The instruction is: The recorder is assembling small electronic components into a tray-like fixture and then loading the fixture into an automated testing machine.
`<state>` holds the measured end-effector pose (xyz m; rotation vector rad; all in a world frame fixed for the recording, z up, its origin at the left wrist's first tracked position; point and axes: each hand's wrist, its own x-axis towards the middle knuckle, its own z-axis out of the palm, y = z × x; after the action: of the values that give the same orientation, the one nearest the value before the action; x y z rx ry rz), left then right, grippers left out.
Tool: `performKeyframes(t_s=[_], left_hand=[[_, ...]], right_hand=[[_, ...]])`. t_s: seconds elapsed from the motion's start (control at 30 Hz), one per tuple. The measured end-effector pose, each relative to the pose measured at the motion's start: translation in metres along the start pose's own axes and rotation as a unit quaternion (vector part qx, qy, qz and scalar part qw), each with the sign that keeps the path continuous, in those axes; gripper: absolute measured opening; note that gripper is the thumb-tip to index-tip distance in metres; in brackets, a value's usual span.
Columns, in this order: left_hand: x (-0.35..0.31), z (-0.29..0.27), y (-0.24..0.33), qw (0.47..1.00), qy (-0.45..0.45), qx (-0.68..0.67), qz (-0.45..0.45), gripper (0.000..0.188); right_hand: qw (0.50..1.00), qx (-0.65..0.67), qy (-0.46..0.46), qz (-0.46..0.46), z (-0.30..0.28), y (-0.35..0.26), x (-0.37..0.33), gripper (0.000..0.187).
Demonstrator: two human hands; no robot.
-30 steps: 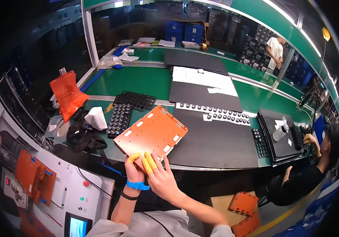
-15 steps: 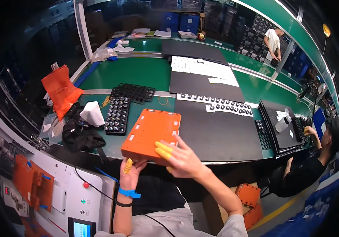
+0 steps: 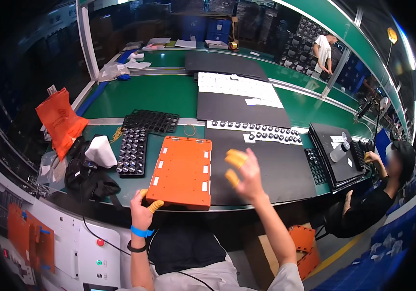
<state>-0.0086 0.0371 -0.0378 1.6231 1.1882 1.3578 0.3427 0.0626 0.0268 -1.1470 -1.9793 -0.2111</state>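
Observation:
A flat orange box point(image 3: 181, 172) with small white labels and hinge-like metal pieces on its far edge lies at the table's near side. At its near left corner is my left hand point(image 3: 142, 213), thumb across the front side and fingers along the left side, gripping the corner. My right hand point(image 3: 247, 175) is off the box, above the large black mat point(image 3: 276, 169), its fingers apart with nothing in them. Yellow finger covers sit on fingers of both hands. Left of the box stands a black tray point(image 3: 132, 153) filled with round, shiny lens-like parts.
Behind the tray lies another black tray point(image 3: 149, 120). White strips of round parts point(image 3: 256, 127) line the mat's far edge. A black strap bundle point(image 3: 89, 177), white paper point(image 3: 101, 151) and orange bag point(image 3: 61, 121) are at left. On the right, a co-worker point(image 3: 387, 179) sits by stacked black boards point(image 3: 331, 155).
The orange box has come down onto the table and turned straighter. My right hand has let go of it and moved right; my left hand has shifted from below to its near left corner.

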Motion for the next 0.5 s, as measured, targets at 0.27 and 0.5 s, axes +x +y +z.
performKeyframes(t_s=[0.27, 0.5], left_hand=[[-0.006, -0.004, 0.000, 0.967, 0.026, 0.239, 0.081, 0.064], [-0.003, 0.003, -0.004, 0.944, 0.025, 0.316, 0.093, 0.067]], right_hand=[[0.964, -0.158, -0.047, 0.211, 0.028, 0.119, -0.015, 0.027], [0.958, -0.178, -0.053, 0.218, 0.052, 0.128, -0.011, 0.040]])
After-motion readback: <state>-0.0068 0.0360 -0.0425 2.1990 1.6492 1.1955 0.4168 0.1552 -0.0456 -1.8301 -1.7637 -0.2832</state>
